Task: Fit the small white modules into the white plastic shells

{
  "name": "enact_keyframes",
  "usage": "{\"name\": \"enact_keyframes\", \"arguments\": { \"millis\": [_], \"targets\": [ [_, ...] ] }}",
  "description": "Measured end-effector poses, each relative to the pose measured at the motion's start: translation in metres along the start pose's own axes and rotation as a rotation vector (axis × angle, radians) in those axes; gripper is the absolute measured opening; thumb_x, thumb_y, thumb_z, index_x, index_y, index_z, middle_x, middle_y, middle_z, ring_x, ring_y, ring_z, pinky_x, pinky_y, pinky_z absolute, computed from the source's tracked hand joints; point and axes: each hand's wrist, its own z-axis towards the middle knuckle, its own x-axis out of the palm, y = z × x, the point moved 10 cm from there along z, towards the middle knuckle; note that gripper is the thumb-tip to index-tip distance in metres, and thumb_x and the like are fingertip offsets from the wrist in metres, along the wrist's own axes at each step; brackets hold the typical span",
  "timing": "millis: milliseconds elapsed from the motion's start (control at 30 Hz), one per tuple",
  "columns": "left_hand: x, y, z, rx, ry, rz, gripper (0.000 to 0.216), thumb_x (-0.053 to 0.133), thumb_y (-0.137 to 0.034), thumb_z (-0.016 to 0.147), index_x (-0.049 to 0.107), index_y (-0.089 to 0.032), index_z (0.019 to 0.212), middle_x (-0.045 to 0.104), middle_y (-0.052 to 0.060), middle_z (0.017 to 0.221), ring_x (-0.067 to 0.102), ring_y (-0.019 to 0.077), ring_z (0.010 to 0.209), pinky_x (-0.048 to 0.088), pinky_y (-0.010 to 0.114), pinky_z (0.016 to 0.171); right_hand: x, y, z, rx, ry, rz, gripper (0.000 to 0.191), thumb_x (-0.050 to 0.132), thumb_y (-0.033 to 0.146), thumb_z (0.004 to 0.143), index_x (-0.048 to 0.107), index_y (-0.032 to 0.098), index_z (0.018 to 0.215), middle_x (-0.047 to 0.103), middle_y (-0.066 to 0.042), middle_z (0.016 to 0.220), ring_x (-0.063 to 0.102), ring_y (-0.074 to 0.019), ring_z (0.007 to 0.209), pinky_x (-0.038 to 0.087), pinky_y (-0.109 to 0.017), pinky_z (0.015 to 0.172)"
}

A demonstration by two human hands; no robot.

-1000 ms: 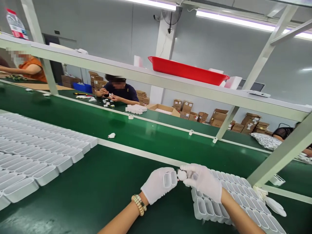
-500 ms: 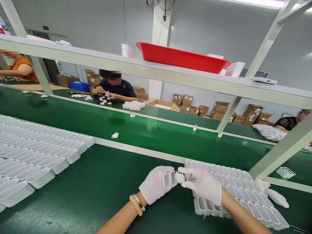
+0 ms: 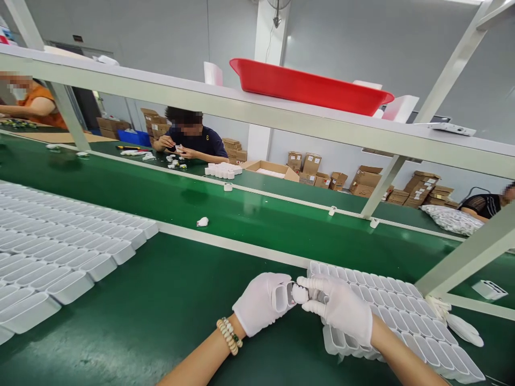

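Observation:
My left hand (image 3: pixel 261 303), in a white glove with a bead bracelet on the wrist, is closed round a small white plastic shell (image 3: pixel 281 296) with oblong pockets. My right hand (image 3: pixel 341 308), also gloved, pinches a small white part (image 3: pixel 300 293) and holds it against the open end of the shell. Both hands hover over the green work surface (image 3: pixel 173 311), just left of a white tray (image 3: pixel 406 327) made of many oblong pockets.
A long spread of white pocket trays (image 3: pixel 60 252) covers the left side. A green conveyor belt (image 3: pixel 257 220) carries a small white piece (image 3: pixel 202 221). A red bin (image 3: pixel 309 86) sits on the overhead shelf. Other people work across the belt, with cardboard boxes (image 3: pixel 362 185) behind them.
My hands stay joined around the shell and the small part, with the part now pressed closer to the shell's end. The camera has shifted slightly left and down.

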Motion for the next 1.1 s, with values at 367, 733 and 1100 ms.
{"name": "enact_keyframes", "arguments": {
  "millis": [367,733,1100],
  "targets": [
    [0.000,-0.006,0.002,-0.010,0.046,0.105,0.029,0.058,-0.040,0.090,0.058,-0.019,0.070,0.063,0.000,0.064,0.054,0.0130,0.056,0.036,0.025,0.057,0.008,-0.035,-0.005,0.052,-0.006,0.041,0.030,0.065,0.049,0.082,0.074,0.032,0.104,0.071,-0.004,0.086,0.062,-0.0243,0.082,0.054,-0.037,0.076],
    [0.006,-0.008,0.001,0.024,0.070,0.141,0.027,0.057,-0.035,0.090,0.056,-0.020,0.068,0.061,-0.001,0.060,0.051,0.0127,0.053,0.030,0.025,0.054,0.014,-0.024,-0.001,0.050,0.038,0.019,0.018,0.063,0.040,0.084,0.073,0.030,0.096,0.069,-0.002,0.094,0.061,-0.0222,0.085,0.050,-0.035,0.082],
    [0.005,-0.015,-0.003,0.020,0.124,0.150,0.025,0.056,-0.034,0.090,0.060,-0.020,0.070,0.063,0.000,0.062,0.054,0.0142,0.055,0.037,0.026,0.057,0.016,0.001,-0.002,-0.046,0.080,0.029,0.012,0.061,0.019,0.082,0.070,0.027,0.084,0.060,0.001,0.078,0.053,-0.0178,0.075,0.045,-0.030,0.072]
  ]
}}
